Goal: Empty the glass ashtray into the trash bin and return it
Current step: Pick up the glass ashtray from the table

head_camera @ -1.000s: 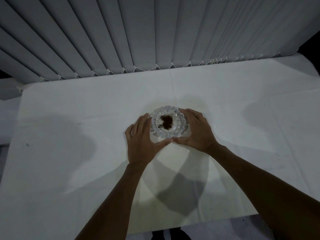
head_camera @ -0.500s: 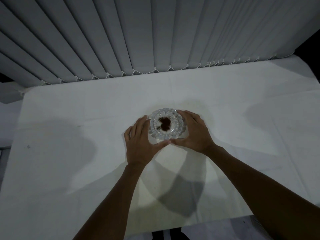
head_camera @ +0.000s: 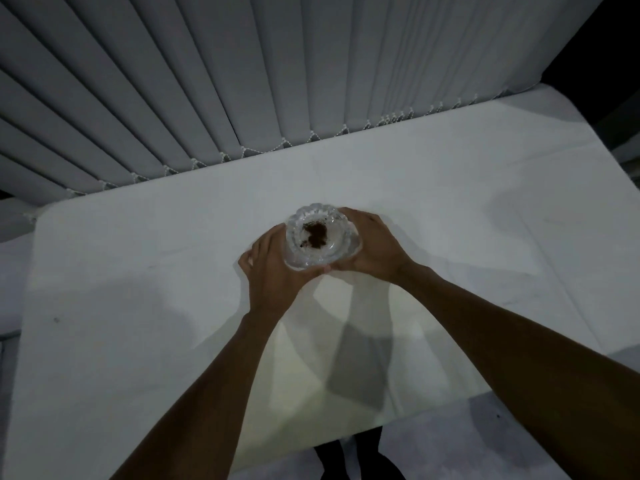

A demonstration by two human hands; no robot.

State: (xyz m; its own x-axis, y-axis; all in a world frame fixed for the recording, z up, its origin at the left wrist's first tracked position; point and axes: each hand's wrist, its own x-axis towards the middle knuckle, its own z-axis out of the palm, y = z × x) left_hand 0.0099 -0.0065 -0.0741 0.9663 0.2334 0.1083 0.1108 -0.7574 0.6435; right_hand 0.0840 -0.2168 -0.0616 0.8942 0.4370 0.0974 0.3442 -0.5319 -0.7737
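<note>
Ashtray: I see the glass ashtray (head_camera: 320, 237) near the middle of the worktop (head_camera: 138, 306), cupped between both hands; can't tell if it's resting on the surface or just off it.
Contents: dark brown ash clump (head_camera: 316, 233) in the centre of the bowl, a few specks round it.
L hand: left hand (head_camera: 273, 275) wrapped on the ashtray's left + near side, fingers curled against the glass, thumb along the near edge. Holding it.
R hand: right hand (head_camera: 375, 251) on the right side, fingers over the far-right rim, thumb pointing in twd the left thumb. Also holding it.
Thumbs: tips v. close at the near edge of the glass; can't tell if they touch.
Arms: both forearms bare, coming in from the bottom of my view, converging on the ashtray.
Worktop: white, rounded corners, nothing else on it that I can make out; arm shadows fall on it under the hands.
Backdrop: grey vertical blinds (head_camera: 242, 81) behind the far edge, beaded chain (head_camera: 284, 143) linking the slat bottoms.
Light: dim overall, brighter patch on the worktop below the wrists.
Bin: not in my view.
</note>
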